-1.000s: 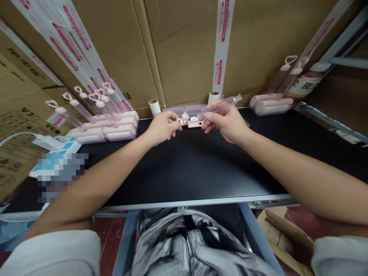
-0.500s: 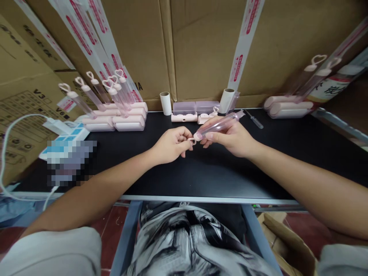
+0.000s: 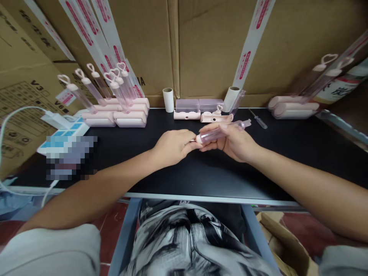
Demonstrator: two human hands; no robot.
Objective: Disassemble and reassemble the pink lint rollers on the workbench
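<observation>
Over the middle of the black tabletop, my right hand is wrapped round a clear pinkish tube, tilted with its far end up to the right. At the tube's left end sits a pale pink cap. My left hand pinches the loop handle on that cap, and its fingers hide most of the loop. Behind my hands lie two pale pink casing pieces, and a small heart-shaped loop rises from the right one.
Pink holders with upright heart-topped tubes stand at the left, more holders at the right. White cylinders and a screwdriver are at the back. A power strip lies left; cardboard walls the rear.
My left hand has turned over, its back now facing up, still pinching the loop. The right hand's fingers have shifted along the tube. The view has moved slightly.
</observation>
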